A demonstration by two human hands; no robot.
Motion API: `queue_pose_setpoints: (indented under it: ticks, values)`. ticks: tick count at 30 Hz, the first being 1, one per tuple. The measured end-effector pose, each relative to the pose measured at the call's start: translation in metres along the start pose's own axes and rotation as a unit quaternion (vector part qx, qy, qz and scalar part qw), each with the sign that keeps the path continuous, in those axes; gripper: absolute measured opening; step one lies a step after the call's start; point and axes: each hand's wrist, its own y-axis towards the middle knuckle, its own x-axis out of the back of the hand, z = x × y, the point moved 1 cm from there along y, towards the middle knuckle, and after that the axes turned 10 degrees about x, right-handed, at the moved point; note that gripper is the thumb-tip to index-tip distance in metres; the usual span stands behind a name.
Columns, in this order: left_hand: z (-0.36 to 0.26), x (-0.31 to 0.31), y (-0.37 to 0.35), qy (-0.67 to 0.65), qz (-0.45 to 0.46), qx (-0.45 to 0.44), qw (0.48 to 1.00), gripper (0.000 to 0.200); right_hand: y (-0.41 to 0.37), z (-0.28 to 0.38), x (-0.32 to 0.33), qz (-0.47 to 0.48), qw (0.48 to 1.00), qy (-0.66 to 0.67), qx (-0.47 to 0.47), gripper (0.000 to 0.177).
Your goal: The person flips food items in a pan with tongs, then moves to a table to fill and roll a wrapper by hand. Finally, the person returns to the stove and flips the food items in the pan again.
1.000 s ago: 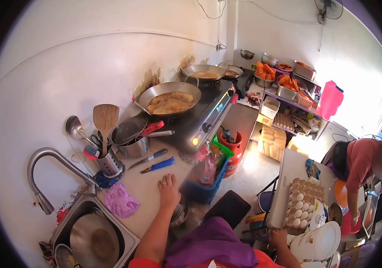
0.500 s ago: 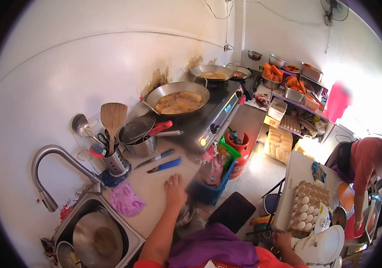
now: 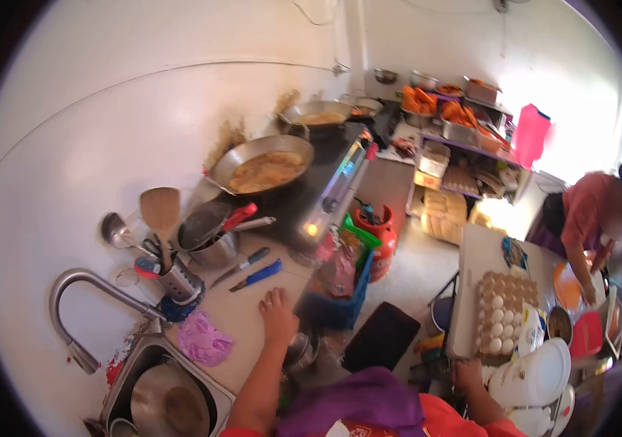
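Observation:
My left hand [image 3: 277, 315] lies flat on the beige counter [image 3: 244, 320], fingers stretched out, holding nothing. Beyond its fingertips lie a blue-handled knife [image 3: 256, 275] and a dark-handled knife [image 3: 242, 266]. A crumpled pink plastic bag [image 3: 204, 339] is to its left. My right hand [image 3: 466, 376] is curled closed beside the near corner of the white folding table [image 3: 469, 302]; whether anything is inside it is hidden. Near it on the table are an egg tray [image 3: 518, 290] with several white eggs and a large white tub [image 3: 544, 375].
Large woks of frying oil [image 3: 261, 166] stand on the black gas stove [image 3: 318, 175]. A metal sink [image 3: 220, 399] holds a wok. Below are a red gas cylinder [image 3: 380, 240], a blue crate [image 3: 358, 302] and a dark flat board [image 3: 382, 336]. Another person [image 3: 580, 218] bends over at the right.
The view has shifted slightly, moving the stove and shelf leftward in it. My left hand remains on the counter. The other person's arms have moved over the containers.

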Motion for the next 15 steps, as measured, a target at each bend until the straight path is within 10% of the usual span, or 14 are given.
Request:
queue_pose_setpoints:
  ticks: [15]
  values:
    - [-0.001, -0.001, -0.001, -0.004, 0.001, -0.013, 1.000, 0.082, 0.001, 0.010, 0.020, 0.039, 0.999, 0.005, -0.032, 0.020]
